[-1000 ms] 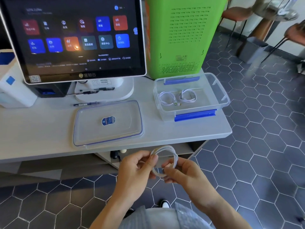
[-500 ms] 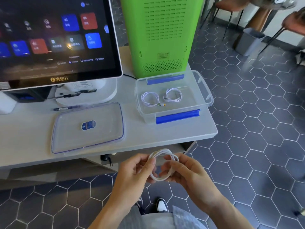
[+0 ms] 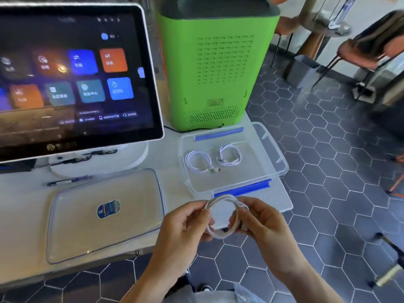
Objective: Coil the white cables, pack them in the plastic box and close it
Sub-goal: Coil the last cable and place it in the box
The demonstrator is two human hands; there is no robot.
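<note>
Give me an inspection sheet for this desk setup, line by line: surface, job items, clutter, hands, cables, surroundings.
Surface: pale desk, its right corner near the box.
Job's things: clear plastic box open, blue clips on front and back; its lid lies flat to the left, off the box.
Clutter: touchscreen terminal, green machine, pen in front of the terminal's base.
Grippers: left hand and right hand both grip a coiled white cable at the desk's front edge.
Cables: two coiled cables lie apart inside the box; a black cord runs behind it.
Surroundings: dark hexagon floor tiles, chairs, grey bin.
</note>
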